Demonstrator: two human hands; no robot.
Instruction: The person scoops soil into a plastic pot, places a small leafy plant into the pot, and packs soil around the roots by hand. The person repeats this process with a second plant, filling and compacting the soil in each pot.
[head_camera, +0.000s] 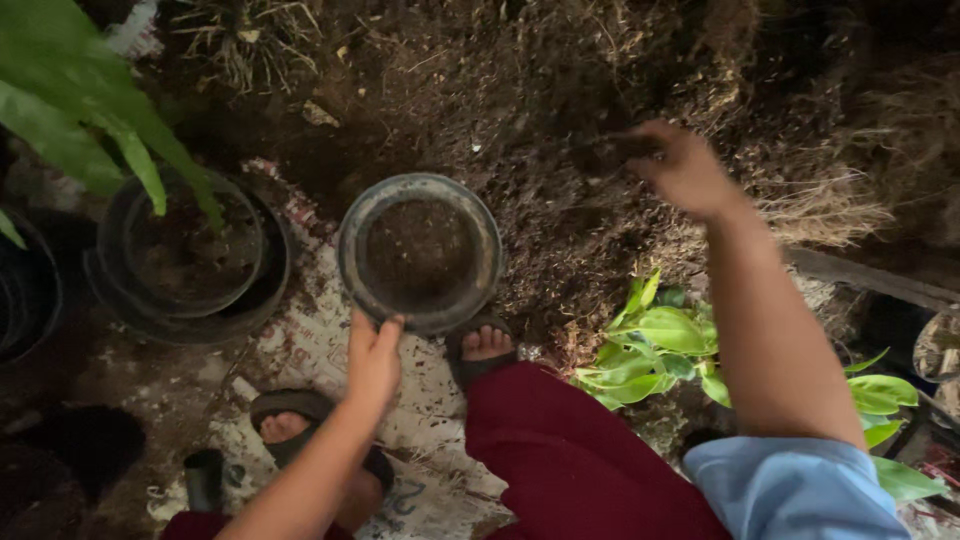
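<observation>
Sandals (487, 352) sat nearest you, just below the round black pot (420, 250). Your left hand (374, 358) clamped that pot's near rim. Beyond it to the right, your right hand (684, 168) closed around dark soil over the soil heap (520, 90).

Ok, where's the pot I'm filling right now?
In the head view, the pot sits centre-left on the ground, its near rim gripped by the left hand, just left of the soil heap.
</observation>
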